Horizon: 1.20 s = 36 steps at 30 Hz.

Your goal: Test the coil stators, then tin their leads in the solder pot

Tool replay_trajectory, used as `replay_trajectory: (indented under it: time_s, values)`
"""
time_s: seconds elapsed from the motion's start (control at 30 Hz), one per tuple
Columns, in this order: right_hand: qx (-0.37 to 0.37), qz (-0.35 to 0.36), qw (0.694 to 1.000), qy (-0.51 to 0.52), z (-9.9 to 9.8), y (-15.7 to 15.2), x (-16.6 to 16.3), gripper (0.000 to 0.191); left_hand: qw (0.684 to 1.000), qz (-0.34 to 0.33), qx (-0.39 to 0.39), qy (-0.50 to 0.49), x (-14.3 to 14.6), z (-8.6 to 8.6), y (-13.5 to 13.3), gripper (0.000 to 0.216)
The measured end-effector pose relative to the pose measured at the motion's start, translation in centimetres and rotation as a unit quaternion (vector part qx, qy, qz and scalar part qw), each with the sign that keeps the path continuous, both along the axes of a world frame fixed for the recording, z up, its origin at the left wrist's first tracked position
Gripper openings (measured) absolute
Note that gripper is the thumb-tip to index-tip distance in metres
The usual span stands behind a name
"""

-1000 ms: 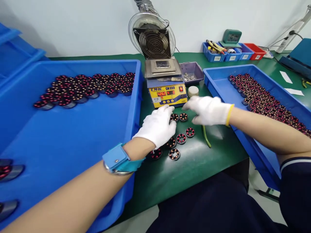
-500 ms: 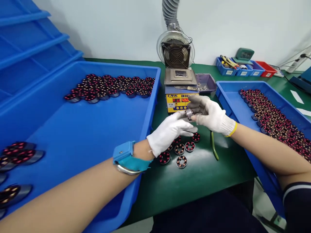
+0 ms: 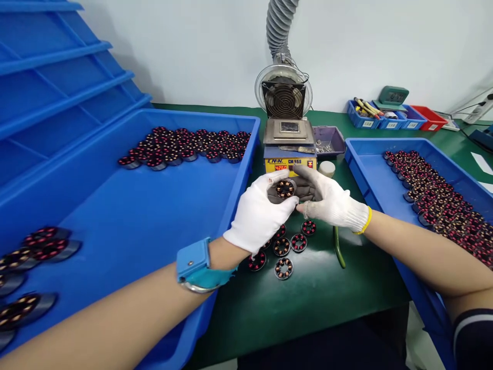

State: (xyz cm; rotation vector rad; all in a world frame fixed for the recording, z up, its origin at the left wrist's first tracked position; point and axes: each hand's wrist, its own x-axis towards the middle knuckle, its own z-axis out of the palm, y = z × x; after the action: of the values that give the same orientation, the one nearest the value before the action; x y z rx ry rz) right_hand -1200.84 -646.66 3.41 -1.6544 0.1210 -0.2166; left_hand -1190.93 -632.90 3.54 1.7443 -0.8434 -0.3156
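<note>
Over the green table, in front of the solder pot, my left hand in a white glove grips a ring-shaped motor stator by its rim. Its copper windings face me. My right hand, gloved with dark fingertips, is just right of it, fingers outstretched and thumb apart. Some of its fingers reach beside and behind the stator; whether they touch it I cannot tell. Below both hands, several stators with red or copper windings lie on the table. The left hand partly covers some.
At left stands a large blue tray with grouped stators; another blue tray with many stators is at right. A green curved tool, white round container and purple bin lie near. A fan rises behind the pot.
The stator has turned from side-on to winding face toward me. My left hand has risen and closed around it, while my right fingers have spread beside it. The view has shifted slightly.
</note>
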Motion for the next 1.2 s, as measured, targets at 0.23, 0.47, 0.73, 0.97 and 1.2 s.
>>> replay_trajectory:
  time_s: [0.23,0.47,0.73,0.97,1.2]
  values:
    - [-0.023,-0.144,0.988,0.057,2.3,0.1,-0.4,0.073,0.989,0.041,0.028,-0.140,0.6,-0.5,-0.1,0.050]
    - [-0.010,-0.125,0.991,0.050,0.9,0.0,0.3,0.066,0.975,-0.028,0.022,-0.222,0.3,-1.0,-0.1,0.045]
    - [-0.063,-0.140,0.988,0.020,-0.2,0.2,0.0,0.061,0.995,-0.010,-0.005,-0.103,-0.1,-0.7,-0.2,0.037]
    - [-0.123,-0.158,0.978,0.059,0.7,-0.7,-0.8,0.027,0.980,0.027,0.042,-0.195,0.3,-0.6,0.0,0.040]
    - [-0.069,-0.144,0.985,0.067,0.8,-1.5,-0.2,0.041,0.963,-0.019,0.055,-0.262,0.0,-0.9,0.0,0.044]
